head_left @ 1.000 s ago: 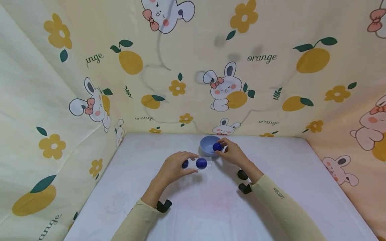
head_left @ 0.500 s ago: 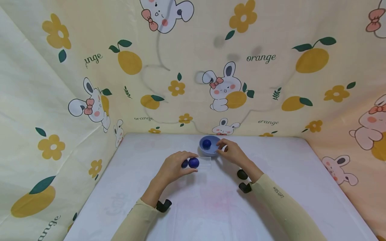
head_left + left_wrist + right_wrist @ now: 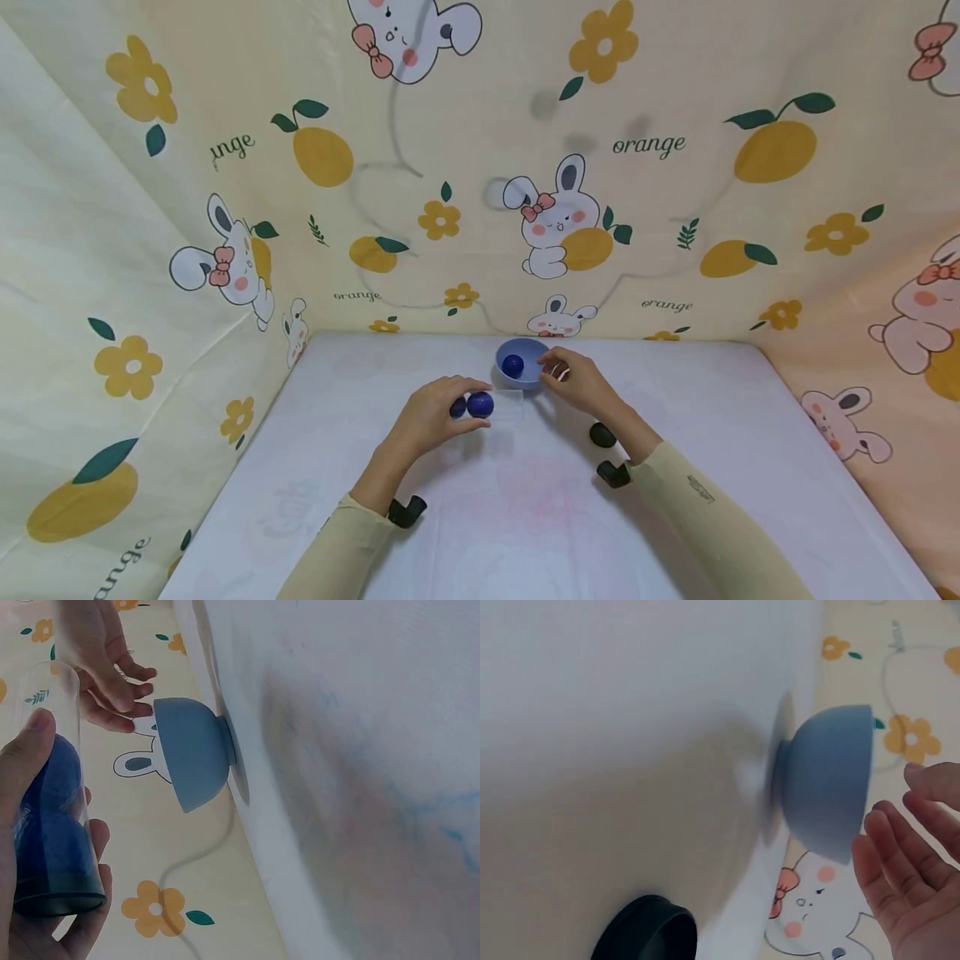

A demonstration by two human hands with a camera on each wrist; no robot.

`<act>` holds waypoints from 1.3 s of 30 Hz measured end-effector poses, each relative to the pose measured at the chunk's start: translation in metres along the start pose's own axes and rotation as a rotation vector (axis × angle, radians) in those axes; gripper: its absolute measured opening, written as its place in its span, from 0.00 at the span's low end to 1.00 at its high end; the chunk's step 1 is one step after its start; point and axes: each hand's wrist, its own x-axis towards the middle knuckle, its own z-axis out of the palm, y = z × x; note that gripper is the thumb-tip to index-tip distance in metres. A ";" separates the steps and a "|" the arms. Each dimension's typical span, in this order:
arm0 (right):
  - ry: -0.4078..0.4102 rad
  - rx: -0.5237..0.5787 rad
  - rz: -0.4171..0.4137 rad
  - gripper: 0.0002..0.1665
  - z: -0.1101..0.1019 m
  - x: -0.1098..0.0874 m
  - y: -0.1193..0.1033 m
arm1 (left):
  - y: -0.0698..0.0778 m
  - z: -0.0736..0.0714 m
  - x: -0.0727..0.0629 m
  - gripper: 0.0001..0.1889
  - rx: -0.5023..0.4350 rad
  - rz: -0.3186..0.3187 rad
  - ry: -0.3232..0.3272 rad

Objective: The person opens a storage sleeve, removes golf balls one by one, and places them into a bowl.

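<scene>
My left hand grips a clear cylindrical tube with a dark base. Inside the tube are blue balls, lying towards the base end. In the head view the tube's clear end points right, just in front of a light blue bowl. One dark blue ball lies inside the bowl; the wrist views show only the bowl's outside. At the bowl's right rim is my right hand, its fingers loosely bent and holding nothing.
A round black cap sits on the white-covered table, near my right wrist. Behind the bowl rises a cream printed cloth, with more cloth at both sides. Black wrist mounts show under the sleeves.
My right hand has let go of a blue ball, which now lies in the bowl. The balls in the tube have slid left towards my left palm. Both hands stay nearly in place.
</scene>
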 end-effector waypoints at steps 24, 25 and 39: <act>-0.032 0.203 -0.057 0.17 -0.002 -0.055 -0.049 | 0.003 -0.001 0.001 0.29 -0.009 -0.013 -0.018; -0.038 0.213 -0.059 0.18 -0.001 -0.057 -0.050 | 0.003 -0.001 0.001 0.29 -0.011 -0.017 -0.021; -0.063 0.299 -0.029 0.22 0.010 -0.072 -0.050 | 0.004 0.003 0.004 0.29 -0.001 0.033 -0.033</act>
